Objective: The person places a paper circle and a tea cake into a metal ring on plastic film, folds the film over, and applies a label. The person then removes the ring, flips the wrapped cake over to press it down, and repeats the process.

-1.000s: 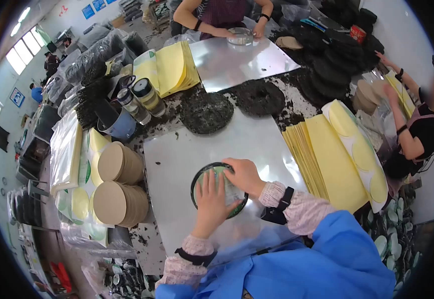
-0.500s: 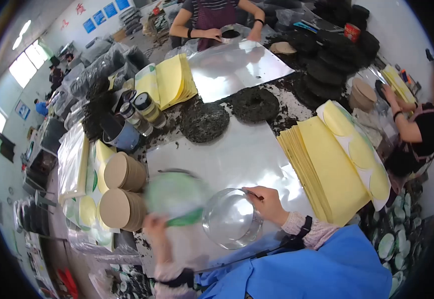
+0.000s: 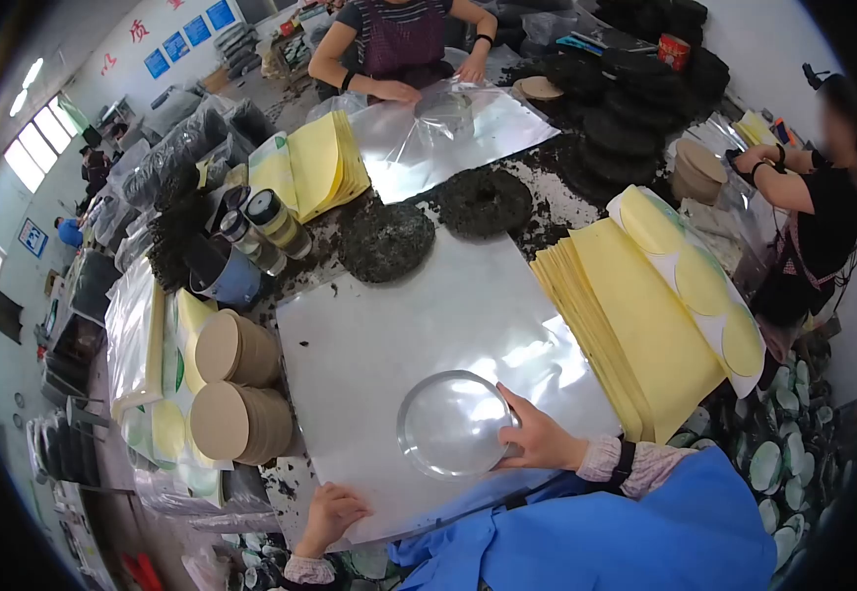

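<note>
A clear round ring [image 3: 453,473] stands on the shiny plastic sheet [image 3: 350,394] in front of me. My right hand [image 3: 544,433] grips its right side, thumb and fingers against the wall. At the sheet's lower left edge my left hand [image 3: 335,514] has its fingers curled and pressed together on the plastic. Beyond the sheet's far edge lie a dark round cake [image 3: 386,243] and a dark ring-shaped cake [image 3: 485,202].
Stacks of brown discs [image 3: 241,422] stand left, near jars [image 3: 279,223] and a blue cup [image 3: 229,278]. Yellow sheets [image 3: 645,325] lie right. One person [image 3: 399,49] works across the table, another [image 3: 803,197] at far right. Dark cakes [image 3: 626,138] are piled at the back.
The green-and-white disc no longer shows in my left hand, which has moved down to the sheet's edge. My right hand stays at the ring. The person opposite has spread both hands over their sheet.
</note>
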Tool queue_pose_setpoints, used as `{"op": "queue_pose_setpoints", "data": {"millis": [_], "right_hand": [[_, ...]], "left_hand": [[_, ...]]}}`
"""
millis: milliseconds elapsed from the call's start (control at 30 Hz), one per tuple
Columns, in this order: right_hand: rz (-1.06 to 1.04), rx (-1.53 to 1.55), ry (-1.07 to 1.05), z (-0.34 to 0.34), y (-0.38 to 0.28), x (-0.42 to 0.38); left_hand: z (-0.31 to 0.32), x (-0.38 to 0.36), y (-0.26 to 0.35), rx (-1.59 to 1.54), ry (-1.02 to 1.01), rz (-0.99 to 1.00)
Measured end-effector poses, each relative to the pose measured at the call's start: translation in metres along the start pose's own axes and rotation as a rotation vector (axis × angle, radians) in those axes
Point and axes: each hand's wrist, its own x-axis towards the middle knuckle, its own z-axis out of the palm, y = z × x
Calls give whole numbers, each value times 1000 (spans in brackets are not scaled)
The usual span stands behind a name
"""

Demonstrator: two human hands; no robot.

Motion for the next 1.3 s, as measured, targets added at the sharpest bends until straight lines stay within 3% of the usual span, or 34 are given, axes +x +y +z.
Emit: {"op": "queue_pose_setpoints", "data": {"millis": [167,233,367,433,467,500,533,567,633,667,700,733,800,833,867,900,933,1000,1033,1067,1133,1167,1200,1233,1267,1300], "right_hand": [[31,29,19,4,-5,2],[31,39,35,2,-7,4],[14,29,7,-3,-18,3],[-226,45,-51,2,-32,3],[-46,276,-196,14,-47,9],[142,507,-339,31,-65,18],[142,512,-346,51,-73,25],[131,521,-404,70,-75,34],[119,529,-456,74,-69,48],[210,249,-399,56,-56,62],[296,-37,-339,41,-43,71],[290,-49,-343,39,-28,74],[253,34,199,47,-8,78],[253,42,205,50,-8,75],[193,-277,134,49,-12,67],[126,-600,54,49,-13,55],[13,-442,-39,55,-2,23],[-82,7,-170,55,0,-51],[-69,291,-211,38,-18,-71],[-71,280,-218,23,-23,-66],[40,396,-307,-8,-34,-38],[-399,-209,-153,-40,-47,29],[-395,-105,66,-43,-34,81],[-266,-383,-51,-58,-27,130],[-90,-258,-48,-68,-20,187],[-50,-348,56,-55,16,230]], "left_hand": [[-7,4,17,77,55,43],[-7,3,6,35,-50,98],[-8,1,8,15,-31,109],[-8,5,18,39,15,99],[-17,12,22,34,20,91],[-36,26,29,-45,210,-35],[-51,33,37,-120,399,-160],[-62,29,52,-118,405,-165],[-81,24,81,48,215,66],[-63,17,76,162,67,189],[-40,12,73,146,45,196],[-16,5,55,164,-25,167],[-11,6,40,192,-106,129],[-22,13,37,111,-27,99],[-33,20,36,25,52,70],[-48,25,32,177,312,91],[-68,32,27,331,578,114],[-99,50,24,871,896,-202],[-100,45,5,865,902,-202],[-94,35,-21,890,839,-221],[-97,35,-30,843,820,-198],[-99,33,-27,843,801,-198],[-101,34,-25,781,823,-204],[-104,36,-21,721,850,-210],[-107,38,-14,726,852,-216],[-111,43,-4,610,835,-313]]}}
